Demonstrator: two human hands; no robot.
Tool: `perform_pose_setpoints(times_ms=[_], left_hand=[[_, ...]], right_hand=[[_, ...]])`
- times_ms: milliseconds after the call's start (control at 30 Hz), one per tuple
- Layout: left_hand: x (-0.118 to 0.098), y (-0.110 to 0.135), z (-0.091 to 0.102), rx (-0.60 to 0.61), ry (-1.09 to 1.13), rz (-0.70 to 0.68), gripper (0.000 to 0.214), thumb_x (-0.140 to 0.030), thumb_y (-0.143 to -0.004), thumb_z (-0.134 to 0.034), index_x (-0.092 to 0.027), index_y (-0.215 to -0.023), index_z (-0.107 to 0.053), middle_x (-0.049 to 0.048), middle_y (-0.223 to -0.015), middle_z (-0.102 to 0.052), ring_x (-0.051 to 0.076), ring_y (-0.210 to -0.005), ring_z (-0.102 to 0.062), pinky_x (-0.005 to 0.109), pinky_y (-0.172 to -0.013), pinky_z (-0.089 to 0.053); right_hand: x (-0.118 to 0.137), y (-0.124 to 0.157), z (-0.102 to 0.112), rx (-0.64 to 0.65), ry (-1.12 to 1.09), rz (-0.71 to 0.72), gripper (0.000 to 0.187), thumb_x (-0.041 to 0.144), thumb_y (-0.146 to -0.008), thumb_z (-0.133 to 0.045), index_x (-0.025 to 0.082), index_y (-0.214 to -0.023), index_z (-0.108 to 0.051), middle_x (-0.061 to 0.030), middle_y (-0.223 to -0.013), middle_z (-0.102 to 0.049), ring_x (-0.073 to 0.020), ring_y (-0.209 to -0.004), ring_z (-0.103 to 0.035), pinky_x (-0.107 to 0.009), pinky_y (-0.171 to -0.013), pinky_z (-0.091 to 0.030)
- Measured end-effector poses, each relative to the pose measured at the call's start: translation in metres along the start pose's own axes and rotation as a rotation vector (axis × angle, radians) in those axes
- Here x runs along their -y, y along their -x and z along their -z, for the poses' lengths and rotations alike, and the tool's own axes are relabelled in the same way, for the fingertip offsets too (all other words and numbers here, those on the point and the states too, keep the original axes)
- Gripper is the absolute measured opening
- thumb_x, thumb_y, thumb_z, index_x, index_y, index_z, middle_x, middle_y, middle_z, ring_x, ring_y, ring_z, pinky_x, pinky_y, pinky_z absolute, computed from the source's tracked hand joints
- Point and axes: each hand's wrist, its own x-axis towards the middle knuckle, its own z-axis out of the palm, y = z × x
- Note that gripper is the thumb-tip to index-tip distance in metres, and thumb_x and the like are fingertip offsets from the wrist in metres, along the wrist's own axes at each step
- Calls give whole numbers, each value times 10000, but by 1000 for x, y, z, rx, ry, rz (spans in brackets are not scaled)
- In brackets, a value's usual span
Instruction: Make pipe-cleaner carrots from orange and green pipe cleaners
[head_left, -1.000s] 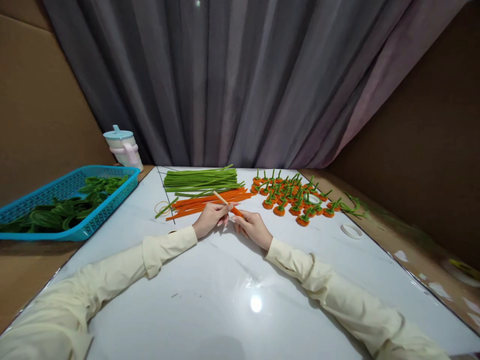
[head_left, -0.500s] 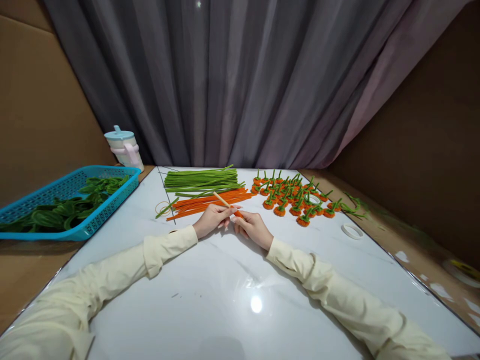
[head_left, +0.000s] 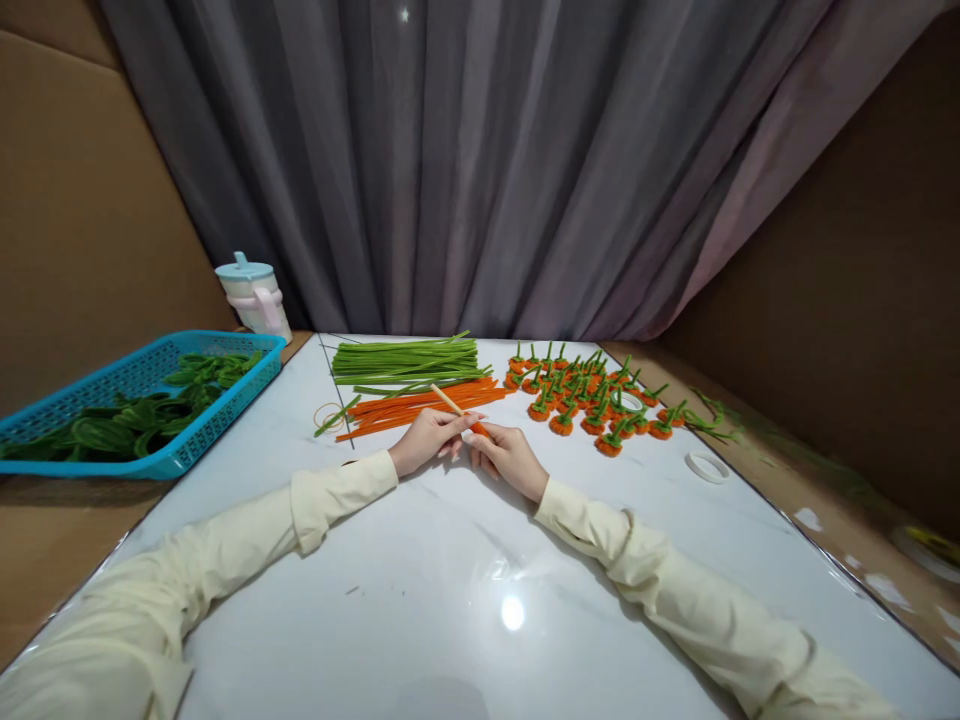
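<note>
Centrally, a pale thin rod [head_left: 447, 399] is held slanted between the two hands, its bare end pointed away past the left hand [head_left: 429, 438]. The rod is pinched between left thumb and fingers, presumably so that it is kept from slipping or turning. An orange section [head_left: 480, 430] at the lower end is gripped in the narrowed fingers of the right hand [head_left: 511, 458]; whether it is wound on or merely pressed against the rod cannot be told.

Just beyond the left hand, orange stems [head_left: 405, 408] are laid roughly parallel, and behind them green stems [head_left: 405, 362] are stacked, an arrangement probably chosen for easy single pick-up. Beyond and to the right of the right hand, orange pieces with green stalks [head_left: 608, 443] are grouped, mostly stalk up, likely so that the work area is left free.

Well left of the left hand, green leaf-like pieces [head_left: 120, 425] are contained in a blue basket [head_left: 232, 410]. Behind it, a lidded cup [head_left: 259, 312] is placed; its contents are hidden.
</note>
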Motion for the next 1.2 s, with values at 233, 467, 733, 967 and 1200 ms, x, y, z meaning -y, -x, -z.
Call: perform_pose_setpoints(times_ms=[233,467,733,967,1200], left_hand=[[-1,-1,1,14,-20,-5,482,-555,-728,-586,-101,-566,-613,-16,-399,-479,44,-346,-317,192,-372,-201],[-3,1,0,19,-37,-4,481,-536,-749,-569,-106,-534,-588,-13,-401,-480,47,-344,-316,203,-380,-198],[-4,0,0,6,-47,-9,473,-507,-765,-565,-114,-502,-562,-15,-389,-472,48,-347,-322,204,-385,-203],[-3,-1,1,8,-35,0,463,-512,-761,-566,-112,-528,-571,-20,-396,-475,48,-351,-323,198,-383,-211],[-4,-1,0,-7,-31,19,478,-516,-750,-574,-114,-494,-534,-21,-383,-465,44,-339,-319,197,-379,-204]], right_hand=[[0,0,0,-17,10,5,373,452,-849,-507,146,-640,-554,28,-482,-533,-49,-316,-346,-193,-358,-299],[1,1,0,-22,14,9,370,450,-851,-500,154,-633,-533,34,-482,-526,-52,-315,-354,-197,-364,-296],[1,1,-1,-15,13,0,342,413,-856,-500,150,-642,-545,48,-460,-506,-50,-313,-346,-194,-372,-293],[-3,-1,-1,-15,19,-10,330,406,-860,-496,142,-674,-564,39,-472,-516,-46,-310,-346,-190,-357,-278],[-3,-2,-1,-12,30,-14,354,440,-860,-495,149,-667,-548,28,-485,-533,-48,-306,-352,-194,-352,-283]])
